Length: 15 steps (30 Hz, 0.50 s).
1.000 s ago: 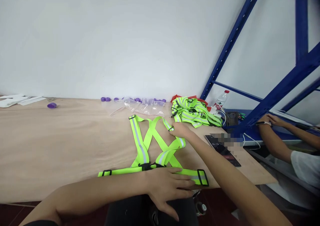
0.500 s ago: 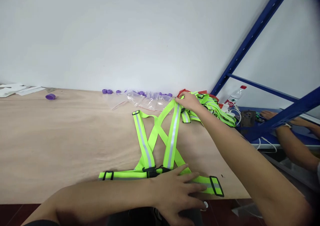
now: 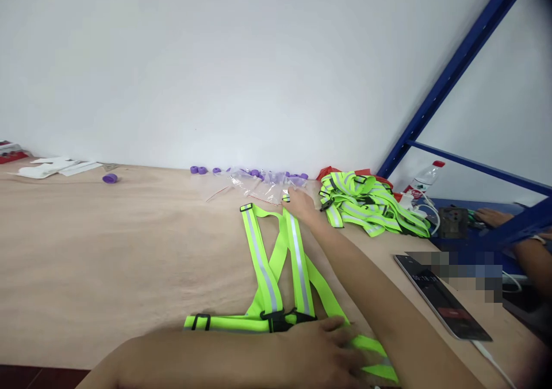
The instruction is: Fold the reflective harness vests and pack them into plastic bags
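A neon-yellow reflective harness [image 3: 299, 262] with grey stripes and black buckles lies on the wooden table, its straps crossing. At the far end of one shoulder strap, my right hand [image 3: 301, 204] pinches the strap near its top fold. My left hand [image 3: 321, 351] lies across the waist strap at the near edge, fingers stretched out and slightly blurred; it covers part of that strap and the centre buckle. Beyond my right hand, a heap of similar reflective harnesses [image 3: 371, 205] rests beside a red bag [image 3: 325, 173].
Clear plastic bags [image 3: 271, 189] and small purple rings [image 3: 199, 170] line the wall. White strips [image 3: 47, 168] lie far left, near a purple cap [image 3: 110, 178]. At right are a phone [image 3: 448, 303] with a cable, a bottle [image 3: 426, 176], a blue rack [image 3: 448, 79] and another person's hand [image 3: 491, 217].
My right hand has moved left, away from the heap, bringing the shoulder strap's top inward. My left hand stays on the waist strap. The view has shifted, and the phone now shows.
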Tool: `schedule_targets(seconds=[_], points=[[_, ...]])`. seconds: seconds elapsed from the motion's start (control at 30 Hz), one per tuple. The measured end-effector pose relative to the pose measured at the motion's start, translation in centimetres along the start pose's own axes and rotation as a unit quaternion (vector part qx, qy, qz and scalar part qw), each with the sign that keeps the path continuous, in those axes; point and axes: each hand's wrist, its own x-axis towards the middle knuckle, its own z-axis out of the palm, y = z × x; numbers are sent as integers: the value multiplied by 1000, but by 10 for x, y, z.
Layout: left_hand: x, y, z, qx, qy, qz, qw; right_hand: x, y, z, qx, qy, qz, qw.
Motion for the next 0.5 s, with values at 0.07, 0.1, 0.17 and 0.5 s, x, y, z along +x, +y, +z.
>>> schedule_targets(seconds=[0.07, 0.1, 0.17, 0.5], points=[[0, 0, 14, 25, 20, 9, 999, -5, -4, 10, -23, -10, -7, 1000], [1, -1, 21, 35, 23, 12, 999, -7, -4, 13, -33, -15, -11, 999], [2, -1, 31, 50, 29, 12, 998, -8, -3, 15, -49, -23, -18, 998], [9, -6, 33, 53, 25, -1, 998, 10, -64, -25, -48, -46, -218, 974]])
